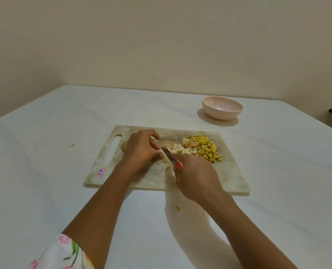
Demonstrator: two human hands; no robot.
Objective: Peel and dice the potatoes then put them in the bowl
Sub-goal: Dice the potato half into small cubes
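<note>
White cloth covers the table (45, 171), with a pale cutting board (231, 175) lying mid-table. On it the left hand (142, 148) curls its fingers over a potato piece (160, 151), and just beside it the right hand (196, 177) grips a red-handled knife (169, 156), blade against that piece. Right of the blade sits a heap of diced potato (206, 148), and the pink bowl (222, 107) stands well apart behind it.
</note>
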